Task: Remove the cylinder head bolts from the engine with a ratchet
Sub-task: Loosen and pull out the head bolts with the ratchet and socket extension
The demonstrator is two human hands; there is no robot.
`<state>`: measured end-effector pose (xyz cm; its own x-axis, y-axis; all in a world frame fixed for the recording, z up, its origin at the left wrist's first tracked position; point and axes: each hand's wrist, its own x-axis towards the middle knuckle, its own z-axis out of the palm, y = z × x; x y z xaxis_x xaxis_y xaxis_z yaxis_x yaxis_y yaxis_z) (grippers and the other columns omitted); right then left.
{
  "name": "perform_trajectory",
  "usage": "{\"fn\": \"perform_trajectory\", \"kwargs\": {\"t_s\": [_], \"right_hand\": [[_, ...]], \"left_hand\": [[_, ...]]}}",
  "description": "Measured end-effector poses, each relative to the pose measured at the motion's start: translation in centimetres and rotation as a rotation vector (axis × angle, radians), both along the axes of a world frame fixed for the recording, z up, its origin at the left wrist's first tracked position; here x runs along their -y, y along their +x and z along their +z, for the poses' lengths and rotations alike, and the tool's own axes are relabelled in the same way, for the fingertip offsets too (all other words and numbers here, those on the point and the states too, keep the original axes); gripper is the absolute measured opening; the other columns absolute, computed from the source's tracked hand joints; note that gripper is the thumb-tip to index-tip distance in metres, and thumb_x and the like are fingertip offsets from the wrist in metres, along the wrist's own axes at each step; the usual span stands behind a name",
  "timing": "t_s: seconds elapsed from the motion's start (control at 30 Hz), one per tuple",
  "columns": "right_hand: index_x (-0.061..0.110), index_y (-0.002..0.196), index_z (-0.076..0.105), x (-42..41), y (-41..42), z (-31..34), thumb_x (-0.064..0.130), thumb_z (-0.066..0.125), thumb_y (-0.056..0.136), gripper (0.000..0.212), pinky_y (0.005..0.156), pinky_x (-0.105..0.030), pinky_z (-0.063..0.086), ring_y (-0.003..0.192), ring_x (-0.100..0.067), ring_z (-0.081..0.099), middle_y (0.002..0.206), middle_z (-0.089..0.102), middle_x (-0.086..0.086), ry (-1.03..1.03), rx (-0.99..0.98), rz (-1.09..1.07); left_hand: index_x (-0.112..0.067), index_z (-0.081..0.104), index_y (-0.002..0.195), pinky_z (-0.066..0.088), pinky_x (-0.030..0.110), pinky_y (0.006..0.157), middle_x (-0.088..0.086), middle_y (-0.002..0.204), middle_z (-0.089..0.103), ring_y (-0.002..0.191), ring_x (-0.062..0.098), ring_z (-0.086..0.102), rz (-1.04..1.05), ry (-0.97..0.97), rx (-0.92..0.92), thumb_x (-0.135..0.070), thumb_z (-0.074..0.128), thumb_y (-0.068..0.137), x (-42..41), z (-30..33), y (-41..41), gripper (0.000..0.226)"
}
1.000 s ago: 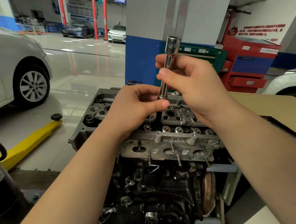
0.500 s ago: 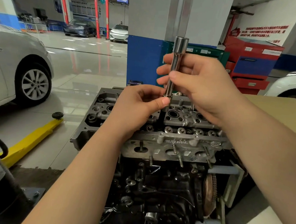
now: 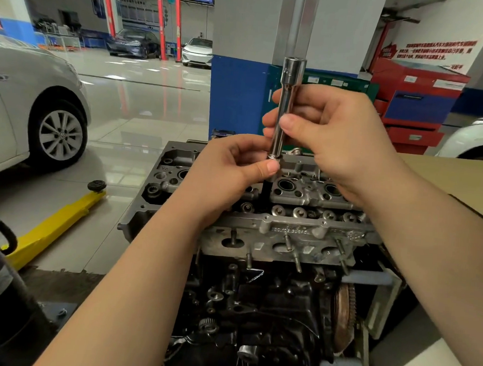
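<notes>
Chrome deep socket standing near-upright above cylinder head, square-drive end up. Right hand gripping socket mid-length, thumb lying across front, fingers curling behind. Left hand pinching black bolt just under socket's lower mouth, thumb tip pressing at the joint. Bolt shank hanging down, its lower end meeting head between the hands. Engine sitting below both forearms. Silver car parking at left, yellow jack handle lying on floor.
</notes>
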<state>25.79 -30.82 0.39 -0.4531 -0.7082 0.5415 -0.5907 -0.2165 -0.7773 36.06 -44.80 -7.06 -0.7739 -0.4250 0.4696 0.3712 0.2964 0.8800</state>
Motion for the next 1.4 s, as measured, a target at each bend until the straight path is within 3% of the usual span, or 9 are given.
{"fn": "perform_trajectory", "kwargs": {"t_s": [0.23, 0.4, 0.5, 0.63, 0.77, 0.9, 1.03, 1.17, 1.4], "right_hand": [[0.023, 0.1, 0.069, 1.0, 0.6, -0.4, 0.019, 0.088, 0.081, 0.027, 0.074, -0.027, 0.061, 0.076, -0.007, 0.073, 0.081, 0.076, 0.002, -0.082, -0.087, -0.212], [0.023, 0.117, 0.069, 0.7, 0.1, -0.2, 0.009, 0.067, 0.099, 0.023, 0.095, -0.04, 0.06, 0.103, -0.015, 0.075, 0.112, 0.077, 0.0, -0.004, -0.035, -0.022], [0.015, 0.113, 0.07, 0.4, 0.1, 0.1, 0.002, 0.069, 0.096, 0.022, 0.083, -0.035, 0.064, 0.093, -0.019, 0.078, 0.102, 0.079, -0.005, -0.016, 0.04, 0.008], [0.018, 0.088, 0.066, 0.6, 0.3, -0.2, 0.024, 0.092, 0.075, 0.03, 0.059, -0.038, 0.061, 0.074, -0.023, 0.075, 0.081, 0.074, -0.005, -0.068, -0.089, -0.273], [0.02, 0.102, 0.069, 0.9, 0.2, -0.6, 0.031, 0.086, 0.083, 0.027, 0.076, -0.043, 0.064, 0.088, -0.018, 0.074, 0.095, 0.076, -0.003, -0.059, -0.07, -0.19], [0.014, 0.124, 0.067, 0.0, -0.5, 0.0, 0.005, 0.063, 0.101, 0.025, 0.086, -0.035, 0.062, 0.098, -0.02, 0.077, 0.106, 0.079, -0.004, 0.037, 0.03, 0.095], [0.016, 0.103, 0.073, 0.1, -0.2, 0.5, 0.01, 0.081, 0.088, 0.018, 0.072, -0.035, 0.064, 0.082, -0.016, 0.078, 0.088, 0.079, -0.002, 0.034, -0.091, -0.077], [0.023, 0.088, 0.066, 1.1, 0.6, -0.2, 0.028, 0.09, 0.077, 0.028, 0.066, -0.04, 0.062, 0.066, -0.012, 0.069, 0.073, 0.07, 0.003, -0.038, -0.185, -0.302], [0.017, 0.113, 0.072, 0.6, -0.1, 0.1, 0.005, 0.071, 0.095, 0.022, 0.092, -0.045, 0.061, 0.097, -0.022, 0.077, 0.107, 0.079, -0.004, 0.003, 0.054, 0.044]], "left_hand": [[-0.02, 0.075, 0.093, 0.056, 0.026, 0.075, -0.001, 0.085, 0.072, 0.078, 0.013, 0.068, 0.16, -0.058, -0.013, -0.023, 0.096, 0.073, 0.0, -0.1, -0.5, 0.029], [-0.012, 0.077, 0.114, 0.059, 0.032, 0.09, 0.007, 0.098, 0.081, 0.097, 0.023, 0.077, 0.042, -0.056, 0.0, -0.006, 0.078, 0.09, 0.3, -0.1, -0.2, 0.025], [-0.009, 0.074, 0.118, 0.057, 0.029, 0.09, 0.007, 0.105, 0.08, 0.101, 0.018, 0.076, -0.036, -0.034, 0.027, -0.004, 0.072, 0.095, 0.1, 0.1, 0.1, 0.024], [-0.02, 0.075, 0.118, 0.058, 0.05, 0.096, 0.004, 0.109, 0.078, 0.103, 0.028, 0.073, 0.077, -0.153, 0.091, -0.028, 0.092, 0.078, -0.3, 0.2, -0.1, 0.044], [-0.011, 0.077, 0.103, 0.06, 0.05, 0.092, 0.016, 0.1, 0.077, 0.099, 0.037, 0.072, 0.121, -0.056, 0.021, -0.017, 0.09, 0.079, -0.2, 0.2, -0.2, 0.027], [-0.016, 0.078, 0.103, 0.061, 0.034, 0.084, 0.008, 0.098, 0.079, 0.094, 0.026, 0.075, 0.04, -0.055, 0.035, -0.008, 0.079, 0.09, 0.2, 0.1, 0.1, 0.016], [-0.014, 0.073, 0.119, 0.059, 0.032, 0.088, 0.009, 0.116, 0.076, 0.099, 0.021, 0.07, -0.104, 0.053, 0.023, -0.012, 0.082, 0.084, 0.1, 0.3, 0.4, 0.036], [-0.011, 0.073, 0.097, 0.056, 0.035, 0.08, 0.006, 0.087, 0.07, 0.081, 0.022, 0.064, 0.047, 0.009, 0.019, -0.013, 0.093, 0.075, -0.1, 0.3, -0.1, 0.03], [-0.005, 0.072, 0.121, 0.059, 0.036, 0.093, 0.015, 0.103, 0.079, 0.1, 0.027, 0.075, -0.051, 0.112, 0.027, 0.002, 0.08, 0.084, 0.3, 0.2, 0.0, 0.038]]}}
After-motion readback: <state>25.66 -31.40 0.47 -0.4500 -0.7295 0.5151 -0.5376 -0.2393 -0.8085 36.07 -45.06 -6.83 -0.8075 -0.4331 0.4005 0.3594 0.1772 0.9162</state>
